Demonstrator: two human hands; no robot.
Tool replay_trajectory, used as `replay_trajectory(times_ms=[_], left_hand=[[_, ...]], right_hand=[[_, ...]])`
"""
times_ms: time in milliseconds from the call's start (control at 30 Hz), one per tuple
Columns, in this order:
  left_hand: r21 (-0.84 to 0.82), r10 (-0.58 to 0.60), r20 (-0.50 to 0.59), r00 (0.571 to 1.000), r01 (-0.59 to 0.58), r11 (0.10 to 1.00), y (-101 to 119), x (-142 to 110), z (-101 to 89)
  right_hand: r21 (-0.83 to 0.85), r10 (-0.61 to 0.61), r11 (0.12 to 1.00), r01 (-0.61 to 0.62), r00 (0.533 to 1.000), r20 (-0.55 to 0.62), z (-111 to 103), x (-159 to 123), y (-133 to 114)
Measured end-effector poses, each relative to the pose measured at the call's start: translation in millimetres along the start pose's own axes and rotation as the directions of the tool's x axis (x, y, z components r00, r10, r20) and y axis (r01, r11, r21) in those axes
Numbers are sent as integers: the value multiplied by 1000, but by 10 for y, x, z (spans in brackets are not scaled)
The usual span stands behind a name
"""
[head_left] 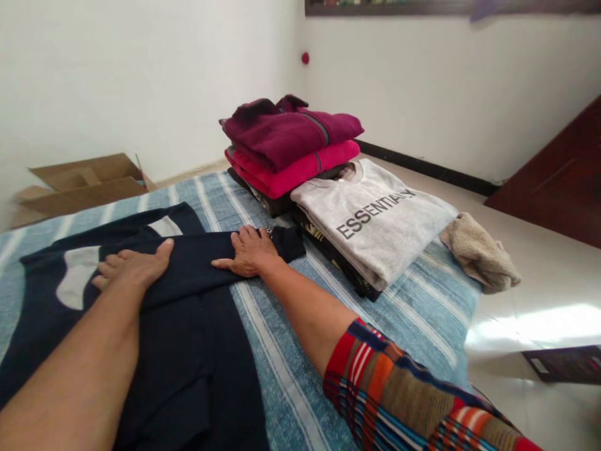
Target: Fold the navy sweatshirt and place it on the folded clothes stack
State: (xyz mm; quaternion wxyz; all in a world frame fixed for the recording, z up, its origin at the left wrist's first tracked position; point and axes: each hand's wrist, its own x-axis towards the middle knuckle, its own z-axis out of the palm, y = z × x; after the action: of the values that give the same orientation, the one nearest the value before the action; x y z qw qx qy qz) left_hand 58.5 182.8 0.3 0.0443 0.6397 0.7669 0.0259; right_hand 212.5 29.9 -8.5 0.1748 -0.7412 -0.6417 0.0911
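A navy garment with white patches (pixel 197 351) lies spread on a blue striped mat (pixel 413 300). One sleeve is folded across its body. My left hand (pixel 134 266) lies flat on that sleeve, fingers stretched out. My right hand (pixel 248 250) presses flat on the sleeve near its cuff, fingers spread. Neither hand grips anything.
Behind my right hand stands a pile of folded clothes topped by maroon (pixel 286 128) and pink (pixel 291 169) jackets. A folded grey "ESSENTIALS" sweatshirt (pixel 375 219) lies on dark clothes beside it. A beige cloth (pixel 481 254) sits at the mat's edge. Flattened cardboard (pixel 79 185) lies by the wall.
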Motion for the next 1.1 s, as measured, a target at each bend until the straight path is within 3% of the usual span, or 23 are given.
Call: replay_trajectory(times_ms=[167,300,500,733,900,1100], left_hand=[[29,104,-138,985,-101,995,37,-143,-57],[47,248,-44,968,-246,968,81,-242,-33],[67,238,11,971,-238,969,103,-192,20],[105,217,49,975,-221,970,141,-243,-47],[131,210,27,977,-212,969,165,-310,-73],[171,190,-15,982,-185,968,144,-186,13]], right_hand=[[6,17,1000,-17,1000,-7,-4,25,0],[14,23,1000,-23,1000,2,-6,41,2],[14,33,999,-32,999,-14,1,54,5],[12,37,999,-37,999,-11,-7,75,8],[6,39,999,-39,999,2,-49,85,7],[-11,102,995,-102,994,-25,-84,40,-59]])
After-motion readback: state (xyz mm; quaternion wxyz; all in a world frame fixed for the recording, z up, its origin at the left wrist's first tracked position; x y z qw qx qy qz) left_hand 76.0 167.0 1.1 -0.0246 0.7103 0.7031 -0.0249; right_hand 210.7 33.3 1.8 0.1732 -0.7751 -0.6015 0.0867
